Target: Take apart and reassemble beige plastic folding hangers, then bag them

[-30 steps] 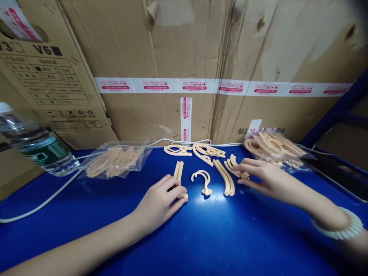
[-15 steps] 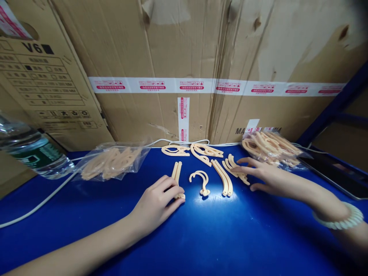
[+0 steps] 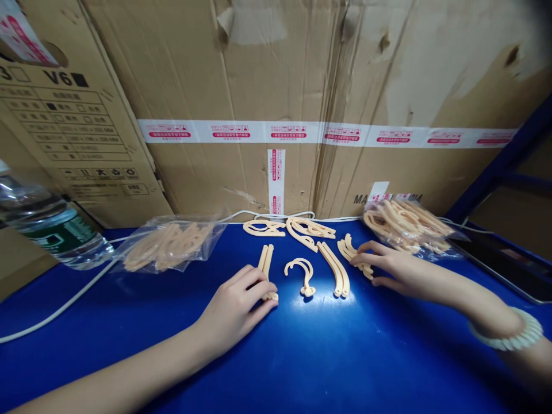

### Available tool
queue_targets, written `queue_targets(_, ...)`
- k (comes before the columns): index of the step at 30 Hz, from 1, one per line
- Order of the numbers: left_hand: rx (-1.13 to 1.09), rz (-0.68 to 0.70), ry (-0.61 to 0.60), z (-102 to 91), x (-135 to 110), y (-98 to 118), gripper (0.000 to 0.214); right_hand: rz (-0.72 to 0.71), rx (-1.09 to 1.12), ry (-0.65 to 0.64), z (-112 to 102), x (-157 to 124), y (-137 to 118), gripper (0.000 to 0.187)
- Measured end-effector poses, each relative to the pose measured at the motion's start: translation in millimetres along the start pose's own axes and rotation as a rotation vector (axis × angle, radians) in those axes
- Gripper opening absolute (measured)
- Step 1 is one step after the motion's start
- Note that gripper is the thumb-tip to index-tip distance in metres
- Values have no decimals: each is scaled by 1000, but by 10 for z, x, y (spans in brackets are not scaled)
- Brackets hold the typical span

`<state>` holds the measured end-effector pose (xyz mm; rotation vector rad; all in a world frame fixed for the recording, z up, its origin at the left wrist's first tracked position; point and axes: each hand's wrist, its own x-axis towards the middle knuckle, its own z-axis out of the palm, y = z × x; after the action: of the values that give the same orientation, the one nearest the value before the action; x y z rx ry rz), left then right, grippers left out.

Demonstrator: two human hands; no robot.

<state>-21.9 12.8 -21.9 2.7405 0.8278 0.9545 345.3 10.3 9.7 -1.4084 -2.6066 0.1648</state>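
Observation:
Several beige plastic hook pieces lie on a blue table (image 3: pixel 328 356). My left hand (image 3: pixel 235 307) rests on the table, fingers curled over the near end of a straight pair of pieces (image 3: pixel 266 261). A single hook (image 3: pixel 302 273) lies just right of it. My right hand (image 3: pixel 399 270) lies flat with fingers apart, its fingertips touching a small stack of curved pieces (image 3: pixel 353 256). A long curved pair (image 3: pixel 335 269) lies between the hook and that stack. More pieces (image 3: pixel 297 227) lie at the back.
Cardboard boxes (image 3: pixel 276 98) wall off the back. A clear bag of pieces (image 3: pixel 166 244) lies at left, another bag (image 3: pixel 407 224) at right. A water bottle (image 3: pixel 47 227) lies far left, a white cable (image 3: pixel 56 307) crosses the table, and a dark flat device (image 3: pixel 509 261) sits right.
My right hand drew back slightly to the right off the curved stack, then its fingertips came back onto the stack's end. My left hand has stayed on the straight pair.

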Motion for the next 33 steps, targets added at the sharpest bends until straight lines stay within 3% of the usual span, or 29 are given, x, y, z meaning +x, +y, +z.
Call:
queue_targets(9, 159, 103, 36, -20, 8, 73, 9, 32, 7, 8, -63, -75, -102, 69)
queue_targets(22, 158, 243, 5, -30, -28, 137, 11, 98, -91, 96, -149, -58, -111, 34)
queue_targets(29, 170, 300, 5, -46, -5, 179, 12, 93, -16, 245, -294, 245, -218, 31)
queue_targets(33, 183, 331, 10, -48, 1, 188, 12, 137, -2, 165, -302, 595, -149, 32)
